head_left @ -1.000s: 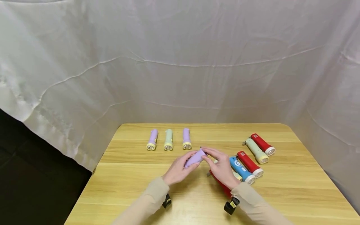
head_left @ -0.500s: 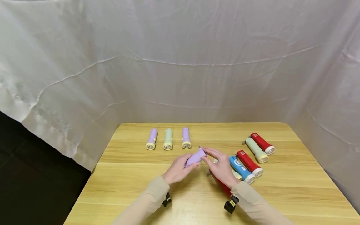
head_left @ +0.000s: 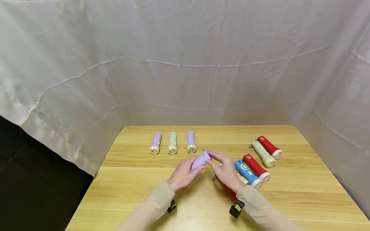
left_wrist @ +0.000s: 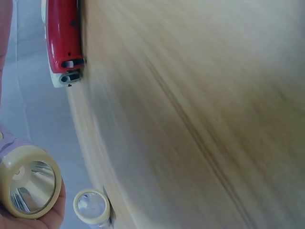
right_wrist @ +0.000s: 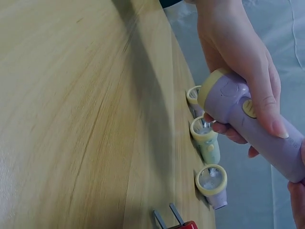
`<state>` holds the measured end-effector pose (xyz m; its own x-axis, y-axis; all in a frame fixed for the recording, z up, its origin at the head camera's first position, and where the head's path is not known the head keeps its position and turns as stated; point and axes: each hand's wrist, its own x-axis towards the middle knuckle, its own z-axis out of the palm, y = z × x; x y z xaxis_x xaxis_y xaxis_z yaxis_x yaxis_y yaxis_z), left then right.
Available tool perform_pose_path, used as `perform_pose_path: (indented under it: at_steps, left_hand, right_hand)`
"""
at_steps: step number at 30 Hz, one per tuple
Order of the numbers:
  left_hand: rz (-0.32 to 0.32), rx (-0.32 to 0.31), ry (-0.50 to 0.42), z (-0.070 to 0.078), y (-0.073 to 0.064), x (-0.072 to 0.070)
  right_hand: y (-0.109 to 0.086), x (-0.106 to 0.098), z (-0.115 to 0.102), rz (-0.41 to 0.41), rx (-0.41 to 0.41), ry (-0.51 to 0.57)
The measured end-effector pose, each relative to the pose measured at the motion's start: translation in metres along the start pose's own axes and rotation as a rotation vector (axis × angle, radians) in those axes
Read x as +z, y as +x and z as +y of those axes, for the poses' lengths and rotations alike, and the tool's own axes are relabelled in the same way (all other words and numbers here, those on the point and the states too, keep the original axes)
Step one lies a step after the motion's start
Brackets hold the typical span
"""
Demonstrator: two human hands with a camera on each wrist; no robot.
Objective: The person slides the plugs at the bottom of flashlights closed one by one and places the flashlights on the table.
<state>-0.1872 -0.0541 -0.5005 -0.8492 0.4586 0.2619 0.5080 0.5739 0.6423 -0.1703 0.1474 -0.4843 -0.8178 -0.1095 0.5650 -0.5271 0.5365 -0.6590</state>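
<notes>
A purple flashlight [head_left: 200, 161] with a cream head ring is held above the table between both hands. My left hand [head_left: 181, 174] grips it round the head end, thumb along the body beside a yellow switch [right_wrist: 249, 108] in the right wrist view. My right hand [head_left: 227, 173] pinches the tail end, where a small dark plug [head_left: 204, 149] sticks out. In the left wrist view the lens [left_wrist: 33, 187] faces the camera. Beneath the right hand lie a red flashlight [head_left: 226, 189], its metal prongs [right_wrist: 167, 217] out, and a partly hidden cream-ended one [head_left: 242, 179].
Toward the back left, a purple flashlight [head_left: 156, 141], a pale green one [head_left: 172, 142] and another purple one [head_left: 190, 141] stand in a row, lenses forward. At right lie blue [head_left: 247, 173], red [head_left: 256, 167], pale green [head_left: 263, 154] and red [head_left: 269, 147] flashlights. A grey curtain [head_left: 202, 89] surrounds the wooden table.
At the tail of the held flashlight, the small plug shows slightly farther out. Both hands keep nearly the same place and grip; the flashlights on the table stay put.
</notes>
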Motion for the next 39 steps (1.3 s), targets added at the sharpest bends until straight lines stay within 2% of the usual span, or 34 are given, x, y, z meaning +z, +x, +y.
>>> perform_pose_path:
  at_steps: [7,14,25,34,39]
  left_hand:
    - [0.029,0.0,0.027,0.003,0.0,0.0]
    - [0.063,0.0,0.025,0.006,0.0,0.004]
    - [0.106,0.028,0.049,0.009,0.002,0.006]
    - [0.086,0.008,0.03,0.01,0.003,0.006]
    - [0.082,-0.003,0.031,0.011,0.003,0.006]
  right_hand:
    - [0.0,0.002,-0.003,0.036,-0.042,0.001]
    - [0.0,0.002,-0.005,0.055,-0.014,-0.02]
    - [0.002,0.002,-0.011,0.081,0.026,0.035]
    - [0.001,0.002,-0.01,0.079,0.086,0.032]
    - [0.0,0.002,-0.009,0.087,0.075,0.031]
